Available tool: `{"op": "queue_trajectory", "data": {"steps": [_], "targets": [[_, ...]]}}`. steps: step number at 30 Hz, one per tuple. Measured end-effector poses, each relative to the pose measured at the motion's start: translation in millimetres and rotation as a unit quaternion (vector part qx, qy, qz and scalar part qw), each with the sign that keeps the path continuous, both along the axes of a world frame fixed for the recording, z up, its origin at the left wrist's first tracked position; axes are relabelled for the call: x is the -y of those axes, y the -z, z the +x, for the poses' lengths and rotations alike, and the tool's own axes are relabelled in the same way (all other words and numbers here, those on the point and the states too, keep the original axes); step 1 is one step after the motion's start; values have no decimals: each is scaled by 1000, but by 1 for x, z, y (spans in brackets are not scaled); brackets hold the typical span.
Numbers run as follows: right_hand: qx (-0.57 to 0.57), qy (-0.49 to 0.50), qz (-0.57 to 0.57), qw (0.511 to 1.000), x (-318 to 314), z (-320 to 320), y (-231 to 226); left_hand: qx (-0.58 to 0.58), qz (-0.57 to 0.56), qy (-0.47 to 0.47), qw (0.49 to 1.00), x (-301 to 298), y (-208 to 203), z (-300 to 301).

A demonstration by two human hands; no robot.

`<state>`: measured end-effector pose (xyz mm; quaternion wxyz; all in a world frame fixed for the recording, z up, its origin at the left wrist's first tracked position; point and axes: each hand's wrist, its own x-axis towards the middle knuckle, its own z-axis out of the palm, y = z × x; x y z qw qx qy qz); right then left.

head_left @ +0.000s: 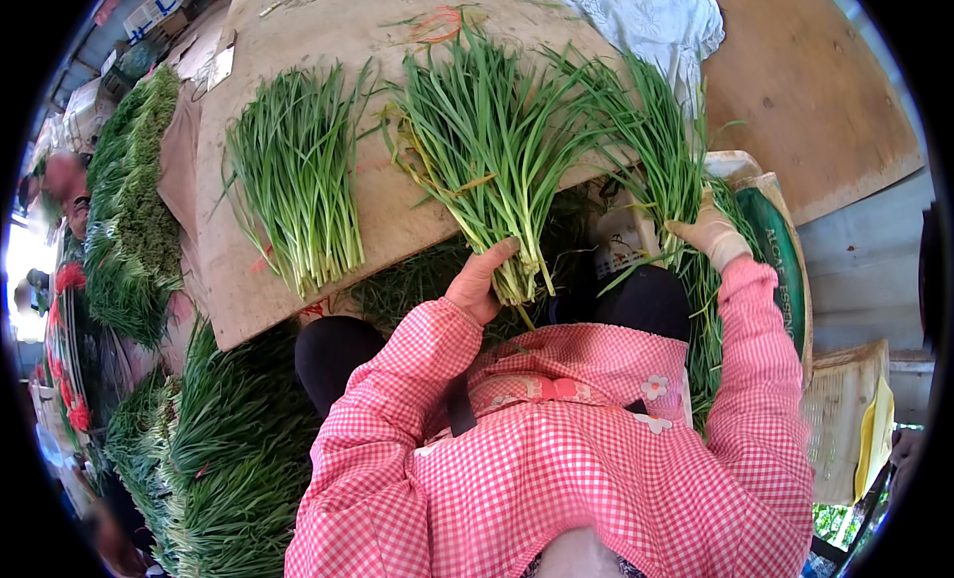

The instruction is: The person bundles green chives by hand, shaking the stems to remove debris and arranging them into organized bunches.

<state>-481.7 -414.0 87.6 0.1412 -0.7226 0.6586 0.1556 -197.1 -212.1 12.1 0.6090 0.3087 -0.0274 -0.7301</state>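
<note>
My bare left hand [479, 283] is closed round the pale stem ends of a bunch of garlic chives [497, 151], whose green leaves fan out over the wooden board [298, 36]. A few yellowed leaves hang at the left side of this bunch. Over on the right, my gloved right hand [717, 235] grips a looser clump of garlic chives [661, 131] by its lower stems, beside a tall container [773, 250] with more chives in it. Another bunch of garlic chives [303, 170] lies on the board to the left, stems toward me, touched by neither hand.
Large heaps of greens [238, 459] stand at my left, with another pile [129, 210] farther back. A white cloth [656, 26] lies at the far right of the board, near orange ties [437, 23]. My knees [338, 359] sit under the board's near edge. Other people are at far left.
</note>
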Motion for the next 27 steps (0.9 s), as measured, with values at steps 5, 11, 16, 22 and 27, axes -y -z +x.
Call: {"op": "queue_trajectory", "data": {"steps": [5,11,16,22,27], "targets": [[196,-205,-168,944,-61,66,-20,35,-26,2,999,0,4,-1],[298,-317,-51,899,-138,149,11,-4,-53,12,999,-4,7,2],[236,-389,-14,891,-151,170,-6,-34,-52,-3,998,-12,21,5],[457,-312,165,816,-100,139,-23,-44,-27,-27,998,-15,11,8],[312,-346,-110,878,40,80,109,40,-5,24,999,-27,-22,8]]}}
